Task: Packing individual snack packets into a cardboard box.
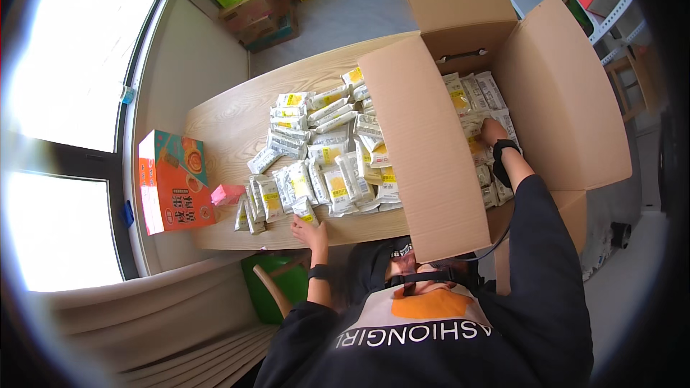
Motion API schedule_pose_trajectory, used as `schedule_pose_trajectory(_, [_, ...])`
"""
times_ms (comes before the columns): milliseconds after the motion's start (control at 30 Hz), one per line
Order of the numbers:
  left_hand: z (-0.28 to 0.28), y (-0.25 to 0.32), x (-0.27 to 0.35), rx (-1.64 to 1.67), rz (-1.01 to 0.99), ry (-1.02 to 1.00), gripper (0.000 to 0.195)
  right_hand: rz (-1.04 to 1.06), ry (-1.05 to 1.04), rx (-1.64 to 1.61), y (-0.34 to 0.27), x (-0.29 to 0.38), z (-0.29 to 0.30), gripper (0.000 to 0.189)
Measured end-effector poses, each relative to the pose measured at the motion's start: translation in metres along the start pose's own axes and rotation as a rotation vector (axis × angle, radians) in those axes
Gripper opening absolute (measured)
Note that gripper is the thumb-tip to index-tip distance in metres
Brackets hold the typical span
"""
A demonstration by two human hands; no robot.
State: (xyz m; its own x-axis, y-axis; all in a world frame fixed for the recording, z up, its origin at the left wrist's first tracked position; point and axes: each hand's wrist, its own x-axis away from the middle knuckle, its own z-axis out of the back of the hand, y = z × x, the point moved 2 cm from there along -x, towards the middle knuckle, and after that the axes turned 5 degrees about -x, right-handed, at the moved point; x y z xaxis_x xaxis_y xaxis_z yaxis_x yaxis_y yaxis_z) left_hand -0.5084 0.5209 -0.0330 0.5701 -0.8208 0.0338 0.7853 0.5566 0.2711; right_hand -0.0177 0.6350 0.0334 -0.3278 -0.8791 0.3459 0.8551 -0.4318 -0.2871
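My left hand (310,233) is at the near edge of the wooden table, its fingers on the lower end of a small white-and-yellow snack packet (305,211). That packet overlaps a spread of similar wrapped packets (337,183), some flat and some on edge. Inside the large open cardboard box (431,156) at the right, my right hand (492,131) reaches down onto a layer of the same packets (474,92). Its fingers are bent and partly hidden, so whether they grip a packet cannot be told. A box flap covers part of the packets on the table.
On the wooden table (226,113), an orange-and-teal printed carton (178,183) stands at the left beside a small pink object (227,194). A green chair (275,285) is below the near edge. Stacked cartons (259,11) stand beyond, and metal shelving (612,19) is at the upper right.
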Motion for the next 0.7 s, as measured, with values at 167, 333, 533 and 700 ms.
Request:
schedule_pose_trajectory(167, [0.000,-0.026,-0.018,0.020,0.188,-0.243,0.074,-0.022,-0.014,-0.030,0.012,-0.011,-0.002,0.030])
schedule_pose_trajectory(333, [0.050,0.002,-0.031,0.220,0.106,-0.344,0.073,-0.085,-0.156,-0.296,0.012,-0.004,0.018,0.015])
schedule_pose_trajectory(533, [0.020,0.032,-0.097,0.229,-0.025,-0.273,0.076,-0.164,-0.071,-0.461,-0.001,0.014,0.050,0.011])
schedule_pose_trajectory(700, [0.010,0.057,-0.101,0.172,-0.012,-0.269,0.075,-0.165,-0.061,-0.527,-0.026,0.034,0.068,0.009])
